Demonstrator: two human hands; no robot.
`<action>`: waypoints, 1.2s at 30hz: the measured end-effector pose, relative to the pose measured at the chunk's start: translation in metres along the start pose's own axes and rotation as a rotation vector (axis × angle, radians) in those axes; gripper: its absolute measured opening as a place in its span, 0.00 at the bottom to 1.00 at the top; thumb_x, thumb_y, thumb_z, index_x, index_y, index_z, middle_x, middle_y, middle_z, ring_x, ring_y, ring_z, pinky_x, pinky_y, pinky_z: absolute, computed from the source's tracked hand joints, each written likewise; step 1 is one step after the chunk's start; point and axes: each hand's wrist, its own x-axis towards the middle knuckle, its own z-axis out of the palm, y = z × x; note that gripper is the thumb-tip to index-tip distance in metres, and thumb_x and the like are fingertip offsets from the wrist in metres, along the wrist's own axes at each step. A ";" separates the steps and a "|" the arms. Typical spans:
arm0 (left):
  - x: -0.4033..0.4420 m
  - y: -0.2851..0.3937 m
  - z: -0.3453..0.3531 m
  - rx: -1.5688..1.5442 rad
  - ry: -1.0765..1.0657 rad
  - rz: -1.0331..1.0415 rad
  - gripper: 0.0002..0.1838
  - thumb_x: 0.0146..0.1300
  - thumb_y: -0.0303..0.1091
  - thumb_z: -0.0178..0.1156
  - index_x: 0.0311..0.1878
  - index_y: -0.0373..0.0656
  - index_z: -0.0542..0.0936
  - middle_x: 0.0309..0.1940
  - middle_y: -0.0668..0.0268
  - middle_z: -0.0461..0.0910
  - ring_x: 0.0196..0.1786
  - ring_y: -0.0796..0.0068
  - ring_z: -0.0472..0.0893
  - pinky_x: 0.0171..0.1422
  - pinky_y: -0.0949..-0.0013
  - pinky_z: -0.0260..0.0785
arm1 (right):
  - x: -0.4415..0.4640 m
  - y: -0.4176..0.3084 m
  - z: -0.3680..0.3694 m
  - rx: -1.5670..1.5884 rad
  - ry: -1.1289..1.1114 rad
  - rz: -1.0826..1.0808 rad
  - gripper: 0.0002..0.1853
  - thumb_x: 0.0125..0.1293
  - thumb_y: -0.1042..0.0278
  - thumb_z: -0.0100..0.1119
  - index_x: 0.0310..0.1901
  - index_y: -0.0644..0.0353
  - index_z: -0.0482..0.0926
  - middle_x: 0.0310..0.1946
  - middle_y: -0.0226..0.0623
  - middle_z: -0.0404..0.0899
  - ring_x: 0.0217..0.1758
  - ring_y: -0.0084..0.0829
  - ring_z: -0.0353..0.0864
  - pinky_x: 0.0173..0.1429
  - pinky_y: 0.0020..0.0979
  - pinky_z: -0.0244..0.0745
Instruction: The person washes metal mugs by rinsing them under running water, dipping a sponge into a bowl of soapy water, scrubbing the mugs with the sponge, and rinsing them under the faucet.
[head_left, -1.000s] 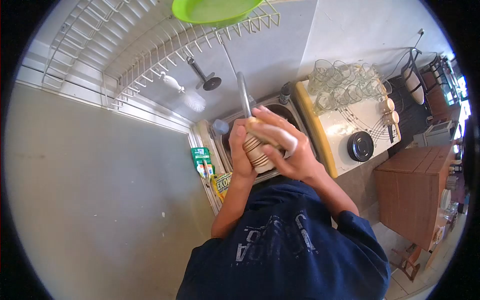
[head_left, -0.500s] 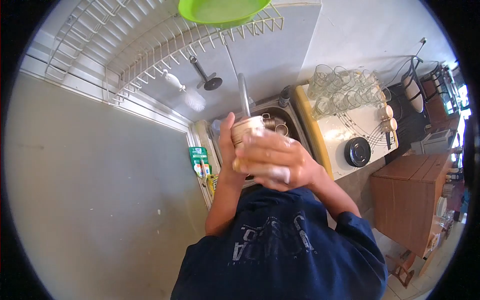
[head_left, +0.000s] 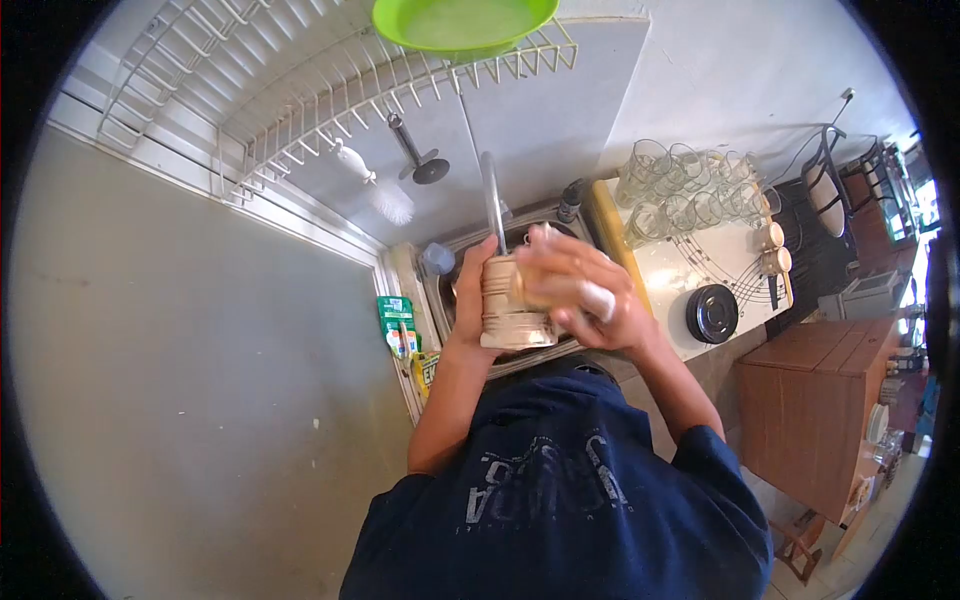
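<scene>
Over the metal sink point(head_left: 447, 300), my left hand point(head_left: 470, 298) grips a cream cup with brown stripes point(head_left: 515, 331) from its left side. My right hand point(head_left: 590, 295) is against the cup's right side, its fingers curled round a yellowish sponge point(head_left: 535, 290) with white foam on the fingers. The sponge is blurred and partly covered by those fingers. Just behind the cup rises the curved metal faucet point(head_left: 492, 195). Part of the sink basin is hidden by my hands.
Several glasses point(head_left: 680, 212), a black plate stack point(head_left: 712, 313) and two cups point(head_left: 775, 262) stand on the right counter. A green bowl point(head_left: 465, 25) sits on the wire rack point(head_left: 350, 118) above. A green packet point(head_left: 396, 315) lies left of the sink; a dark bottle point(head_left: 570, 200) stands behind.
The cup has turned from tilted to roughly level between my hands and come lower. My right hand with the sponge has moved up along the cup's side.
</scene>
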 end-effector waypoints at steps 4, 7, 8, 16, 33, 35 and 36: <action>0.006 0.006 -0.014 -0.060 -0.149 -0.094 0.27 0.64 0.59 0.50 0.43 0.42 0.79 0.37 0.60 0.82 0.36 0.67 0.83 0.41 0.65 0.78 | 0.016 -0.026 0.010 -0.016 -0.174 -0.118 0.13 0.59 0.65 0.65 0.46 0.56 0.83 0.49 0.40 0.81 0.59 0.43 0.77 0.64 0.45 0.72; 0.002 0.007 -0.006 -0.064 -0.109 -0.193 0.26 0.64 0.59 0.51 0.43 0.43 0.79 0.38 0.59 0.82 0.38 0.67 0.83 0.43 0.63 0.77 | 0.006 -0.012 -0.001 0.131 -0.170 -0.208 0.12 0.61 0.63 0.64 0.45 0.56 0.83 0.49 0.39 0.81 0.59 0.41 0.78 0.65 0.44 0.72; 0.002 0.004 0.000 -0.045 -0.086 -0.137 0.26 0.64 0.59 0.51 0.43 0.42 0.79 0.38 0.59 0.82 0.38 0.68 0.83 0.44 0.63 0.77 | -0.004 0.000 -0.005 0.193 -0.138 -0.109 0.13 0.62 0.61 0.63 0.45 0.56 0.82 0.50 0.39 0.81 0.60 0.41 0.77 0.66 0.44 0.71; 0.004 0.006 -0.009 -0.012 -0.044 -0.165 0.28 0.63 0.60 0.48 0.36 0.41 0.80 0.33 0.59 0.83 0.35 0.65 0.83 0.40 0.63 0.78 | 0.007 -0.017 -0.002 0.074 -0.167 -0.108 0.14 0.59 0.65 0.65 0.47 0.57 0.81 0.52 0.39 0.80 0.61 0.45 0.76 0.66 0.46 0.70; 0.004 -0.007 -0.004 0.004 -0.101 0.006 0.28 0.61 0.60 0.50 0.38 0.40 0.81 0.35 0.59 0.83 0.38 0.65 0.84 0.46 0.63 0.77 | 0.007 -0.022 -0.002 -0.070 -0.047 -0.003 0.20 0.54 0.65 0.68 0.50 0.57 0.80 0.52 0.41 0.80 0.59 0.42 0.78 0.64 0.43 0.73; 0.006 0.001 -0.009 0.042 -0.141 -0.129 0.28 0.62 0.60 0.50 0.38 0.40 0.81 0.35 0.58 0.83 0.39 0.66 0.84 0.46 0.64 0.77 | 0.009 -0.032 -0.001 -0.069 -0.095 -0.050 0.20 0.54 0.64 0.68 0.50 0.57 0.80 0.53 0.41 0.79 0.59 0.41 0.78 0.64 0.43 0.72; 0.007 0.000 -0.015 0.042 -0.124 -0.135 0.28 0.62 0.60 0.50 0.38 0.40 0.81 0.35 0.57 0.83 0.39 0.66 0.84 0.45 0.64 0.78 | 0.004 -0.031 -0.003 -0.039 -0.120 -0.078 0.20 0.54 0.64 0.68 0.50 0.58 0.80 0.53 0.41 0.79 0.59 0.41 0.78 0.65 0.43 0.72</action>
